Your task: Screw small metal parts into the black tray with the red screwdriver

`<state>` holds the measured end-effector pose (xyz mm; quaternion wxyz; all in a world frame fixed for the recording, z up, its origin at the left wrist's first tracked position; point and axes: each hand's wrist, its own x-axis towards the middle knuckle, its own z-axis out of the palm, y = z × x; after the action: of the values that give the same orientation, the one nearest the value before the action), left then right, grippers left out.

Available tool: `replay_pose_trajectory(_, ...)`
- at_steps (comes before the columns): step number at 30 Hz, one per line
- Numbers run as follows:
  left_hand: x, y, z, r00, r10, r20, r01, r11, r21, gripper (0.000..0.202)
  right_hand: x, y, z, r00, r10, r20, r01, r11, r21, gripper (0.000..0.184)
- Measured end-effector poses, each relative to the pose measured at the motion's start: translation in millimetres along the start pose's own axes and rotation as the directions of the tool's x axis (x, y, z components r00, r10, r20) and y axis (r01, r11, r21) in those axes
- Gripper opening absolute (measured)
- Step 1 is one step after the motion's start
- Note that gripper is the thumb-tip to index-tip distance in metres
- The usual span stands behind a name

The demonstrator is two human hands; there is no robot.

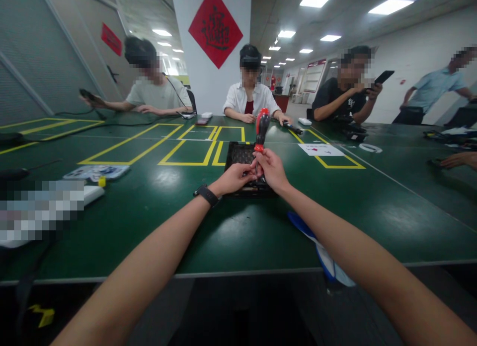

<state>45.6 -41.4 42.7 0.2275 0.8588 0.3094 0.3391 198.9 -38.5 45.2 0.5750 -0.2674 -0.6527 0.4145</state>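
A screwdriver (263, 127) with a red and black handle stands nearly upright over a black open case (234, 151). My right hand (274, 171) is closed around its shaft, just below the handle. Close to the lower end of the shaft, the fingers of my left hand (234, 179) are pinched together; what they hold is too small to make out. The two hands meet over the case and hide much of its inside and the screwdriver's tip. A dark watch (207, 195) is on my left wrist.
Blue and white gloves (324, 251) lie at the front edge under my right forearm. Yellow tape outlines (186, 163) mark the green table (238, 242). A white sheet (320, 150) lies to the right, a white box (93, 194) at left. Several people sit around the table.
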Motion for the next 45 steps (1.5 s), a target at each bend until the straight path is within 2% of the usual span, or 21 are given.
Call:
replay_pose_trajectory(5, 0, 0, -1.3, 1.000, 0.017, 0.011, -0.017, 1.000, -0.023, 0.021, 0, 0, -1, 0.998, 0.007, 0.068, -0.007, 1.000, -0.011, 0.039)
replay_pose_trajectory(9, 1, -3, 1.7, 0.999, -0.021, -0.034, 0.018, 0.998, -0.065, 0.024, 1, 1, 1, 1.000, -0.005, 0.022, 0.006, 0.999, -0.047, 0.033)
replay_pose_trajectory(14, 3, -6, 4.5, 0.993, -0.094, -0.066, 0.085, 0.988, -0.126, 0.026, 0, 2, 1, 0.999, -0.012, -0.050, 0.008, 0.997, -0.072, 0.035)
replay_pose_trajectory(19, 1, -4, 2.4, 0.998, -0.046, -0.043, 0.041, 0.995, -0.093, 0.026, -2, 0, 2, 1.000, 0.000, -0.015, -0.001, 0.994, -0.109, 0.036)
replay_pose_trajectory(26, 0, 0, -2.2, 1.000, 0.007, 0.009, -0.006, 0.997, -0.083, 0.023, -3, -7, 1, 1.000, -0.018, 0.025, 0.019, 1.000, -0.025, 0.038)
replay_pose_trajectory(31, 1, 3, -2.5, 0.999, 0.041, 0.025, -0.037, 0.991, -0.128, 0.022, -3, -8, 1, 1.000, -0.009, 0.007, 0.009, 0.999, -0.049, 0.037)
replay_pose_trajectory(36, 2, -2, 2.1, 0.999, -0.027, -0.025, 0.022, 0.983, -0.181, 0.025, -4, -7, 4, 0.998, 0.015, -0.058, -0.016, 1.000, -0.016, 0.035)
replay_pose_trajectory(40, 3, -7, 5.7, 0.990, -0.096, -0.100, 0.082, 0.987, -0.136, 0.025, -3, -4, 3, 0.995, -0.018, -0.095, 0.017, 1.000, -0.004, 0.035)
replay_pose_trajectory(45, 1, -4, 4.8, 0.996, -0.082, -0.029, 0.074, 0.972, -0.223, 0.022, -2, -7, 4, 0.998, 0.015, -0.054, -0.017, 0.999, -0.034, 0.033)
